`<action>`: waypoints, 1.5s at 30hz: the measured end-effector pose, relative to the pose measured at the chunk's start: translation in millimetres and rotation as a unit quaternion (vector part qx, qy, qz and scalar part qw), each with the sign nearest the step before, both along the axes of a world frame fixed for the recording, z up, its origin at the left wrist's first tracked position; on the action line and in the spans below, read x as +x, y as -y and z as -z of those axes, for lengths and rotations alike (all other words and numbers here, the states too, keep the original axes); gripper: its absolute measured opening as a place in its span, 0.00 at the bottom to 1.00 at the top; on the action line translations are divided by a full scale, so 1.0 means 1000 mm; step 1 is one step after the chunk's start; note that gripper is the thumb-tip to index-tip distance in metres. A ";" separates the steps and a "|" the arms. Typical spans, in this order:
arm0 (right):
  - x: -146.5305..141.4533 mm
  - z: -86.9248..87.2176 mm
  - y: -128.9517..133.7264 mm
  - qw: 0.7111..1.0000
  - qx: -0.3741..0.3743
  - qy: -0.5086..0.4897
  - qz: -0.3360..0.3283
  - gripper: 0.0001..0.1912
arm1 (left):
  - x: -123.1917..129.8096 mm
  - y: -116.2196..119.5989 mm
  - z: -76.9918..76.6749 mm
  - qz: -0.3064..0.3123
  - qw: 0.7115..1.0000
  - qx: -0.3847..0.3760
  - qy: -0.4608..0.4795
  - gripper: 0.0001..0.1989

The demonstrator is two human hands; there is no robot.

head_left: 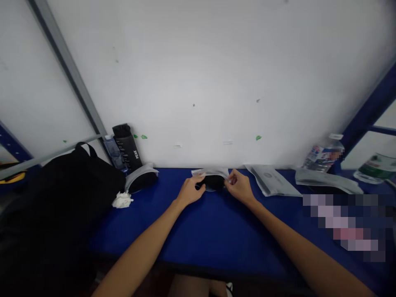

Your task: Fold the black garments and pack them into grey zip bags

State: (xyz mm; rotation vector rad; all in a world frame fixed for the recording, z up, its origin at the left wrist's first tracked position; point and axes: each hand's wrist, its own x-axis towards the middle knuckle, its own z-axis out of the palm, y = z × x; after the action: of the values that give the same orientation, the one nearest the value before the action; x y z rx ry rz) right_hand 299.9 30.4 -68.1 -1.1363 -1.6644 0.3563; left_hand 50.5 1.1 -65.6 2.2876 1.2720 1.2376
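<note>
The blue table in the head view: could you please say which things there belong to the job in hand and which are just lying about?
Probably the job: middle pouch, touched by left hand and right hand; left pouch; flat pouch; far-right pouch.

Probably just lying about: black bag; crumpled tissue; black bottle; slim clear bottle; blue-labelled bottle; green-labelled bottle.

1. The left forearm (145, 243), bare, reaches forward and inward from the lower left.
2. The left hand (189, 193) points inward with its back upward; its thumb (201, 190) and fingers (198, 179) stand apart.
3. The right forearm (293, 237), also bare, slants in from the lower right.
4. The right hand (241, 188) curls inward, its fingertips drawn in near the thumb.
5. Both wrists look nearly straight; the hands are apart.
</note>
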 end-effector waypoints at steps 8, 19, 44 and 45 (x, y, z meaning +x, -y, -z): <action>0.003 0.004 0.001 0.998 -0.011 0.048 -0.037 0.10 | 0.012 0.006 0.003 -0.061 0.998 -0.002 -0.028 0.23; -0.003 0.009 0.000 0.992 -0.003 0.111 -0.067 0.16 | 0.006 0.003 0.004 -0.102 0.995 -0.003 0.006 0.19; 0.000 0.014 -0.012 0.990 -0.053 0.109 0.068 0.16 | 0.002 0.014 -0.016 -0.268 0.958 -0.093 -0.034 0.14; 0.000 0.013 -0.011 0.990 -0.058 0.100 0.076 0.15 | 0.000 0.014 -0.018 -0.277 0.953 -0.117 -0.033 0.15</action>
State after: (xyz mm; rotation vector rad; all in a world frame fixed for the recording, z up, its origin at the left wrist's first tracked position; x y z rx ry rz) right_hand 300.4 41.3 -81.0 -1.4156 -1.7337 0.2499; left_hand 50.5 -13.2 -47.1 1.8769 2.0560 1.0821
